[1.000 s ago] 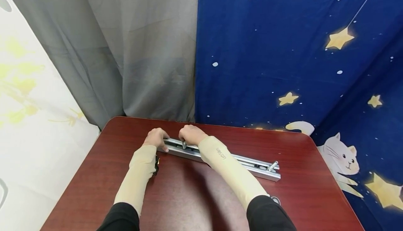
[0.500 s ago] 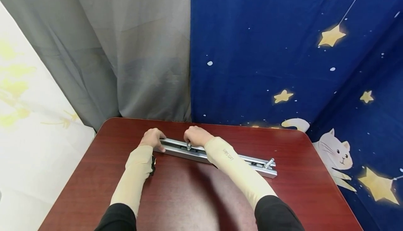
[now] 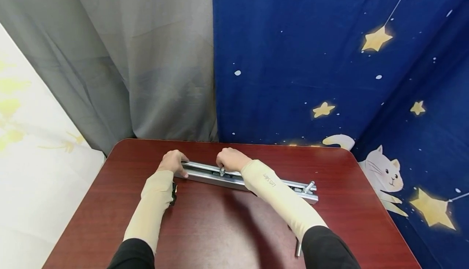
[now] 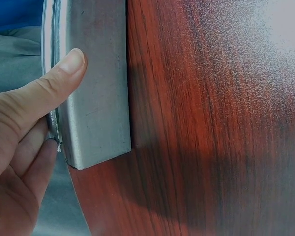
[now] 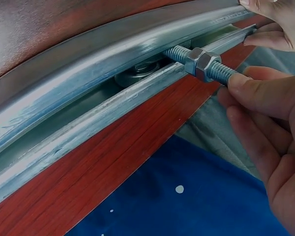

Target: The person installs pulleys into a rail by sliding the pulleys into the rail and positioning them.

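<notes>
A long silver metal channel rail (image 3: 205,177) lies across the table, its slot facing up. My left hand (image 3: 173,161) grips the rail's left end, with the thumb (image 4: 71,64) on its near side and fingers round the far lip. Standing out of the slot is a threaded bolt (image 5: 222,73) with hex nuts (image 5: 201,64) on it. My right hand (image 3: 231,159) pinches the bolt's free end between thumb and fingers. Beside the bolt, a round wheel-like part (image 5: 137,76) sits inside the channel. A second bolt (image 3: 309,186) leans out of the slot near the right end.
The dark red wooden table (image 3: 205,236) carries the rail near its far edge. A short metal rod (image 3: 298,248) shows partly behind the right sleeve. Grey (image 3: 172,57) and blue star-patterned curtains (image 3: 278,77) hang behind the table.
My right hand and the bolt have slid right along the rail, farther from my left hand. My left hand keeps its grip on the rail's end. The head view has shifted slightly.
</notes>
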Action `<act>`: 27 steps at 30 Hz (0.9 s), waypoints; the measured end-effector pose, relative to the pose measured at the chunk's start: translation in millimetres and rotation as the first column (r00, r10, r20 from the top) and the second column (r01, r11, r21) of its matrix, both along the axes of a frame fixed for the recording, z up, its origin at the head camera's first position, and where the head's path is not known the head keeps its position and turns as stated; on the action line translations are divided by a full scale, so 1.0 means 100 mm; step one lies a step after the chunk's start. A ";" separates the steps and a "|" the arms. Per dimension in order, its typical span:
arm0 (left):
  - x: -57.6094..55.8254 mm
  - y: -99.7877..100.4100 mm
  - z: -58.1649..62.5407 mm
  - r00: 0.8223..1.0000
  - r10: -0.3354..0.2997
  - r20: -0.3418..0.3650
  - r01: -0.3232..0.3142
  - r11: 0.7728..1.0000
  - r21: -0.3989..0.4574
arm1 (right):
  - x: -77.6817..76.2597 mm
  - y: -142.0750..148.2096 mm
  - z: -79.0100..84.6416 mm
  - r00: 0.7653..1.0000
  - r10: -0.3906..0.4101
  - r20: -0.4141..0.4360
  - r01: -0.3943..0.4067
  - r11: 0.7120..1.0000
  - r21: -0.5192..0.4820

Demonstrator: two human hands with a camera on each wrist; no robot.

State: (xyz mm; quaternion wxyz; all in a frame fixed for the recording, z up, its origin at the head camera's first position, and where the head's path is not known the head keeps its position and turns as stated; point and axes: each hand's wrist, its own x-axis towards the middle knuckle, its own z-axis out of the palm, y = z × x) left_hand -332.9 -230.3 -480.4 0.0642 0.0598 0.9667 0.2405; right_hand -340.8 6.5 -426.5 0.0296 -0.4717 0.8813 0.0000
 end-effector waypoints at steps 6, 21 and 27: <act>0.00 0.01 0.00 1.000 -0.015 -0.005 0.015 1.000 -0.003 | -0.01 0.09 -0.02 1.000 0.002 -0.007 -0.002 1.000 0.000; -0.01 0.00 -0.01 1.000 -0.016 0.012 0.016 1.000 0.004 | 0.05 0.32 0.01 1.000 0.003 0.002 -0.003 1.000 0.003; -0.01 -0.01 -0.01 1.000 -0.027 -0.001 0.027 1.000 -0.009 | 0.07 0.44 0.02 1.000 -0.001 0.012 0.001 1.000 0.001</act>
